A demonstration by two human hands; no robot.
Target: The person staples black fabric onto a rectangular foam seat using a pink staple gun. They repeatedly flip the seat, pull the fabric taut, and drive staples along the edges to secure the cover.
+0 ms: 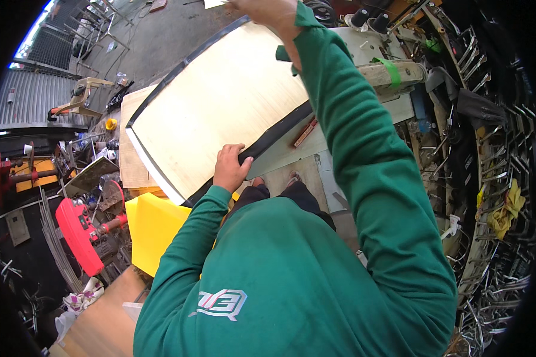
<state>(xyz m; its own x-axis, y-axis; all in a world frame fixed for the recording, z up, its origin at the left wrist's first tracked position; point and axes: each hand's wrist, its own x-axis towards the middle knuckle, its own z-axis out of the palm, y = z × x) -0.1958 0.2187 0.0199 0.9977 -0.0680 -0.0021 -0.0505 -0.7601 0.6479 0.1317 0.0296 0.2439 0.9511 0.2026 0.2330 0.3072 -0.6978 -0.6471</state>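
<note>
A large pale board (220,89), edged with black fabric (274,132), lies slanted in front of me, with a white strip (155,166) along its left end. At the near edge, my left hand (229,168) is closed on the black edging, thumb against the fabric and fingers over the board's face. My right arm reaches far forward over the board's right end. My right hand (271,13) is at the top of the view, near the far corner; its fingers are partly cut off, so what they hold cannot be made out.
A sewing machine (393,72) with green tape stands right, thread cones (358,19) behind it. A red-handled tool (305,132) lies beside the board. Yellow sheet material (152,229) and a red machine (78,237) are left. Metal hooks and rods (494,297) crowd the right side.
</note>
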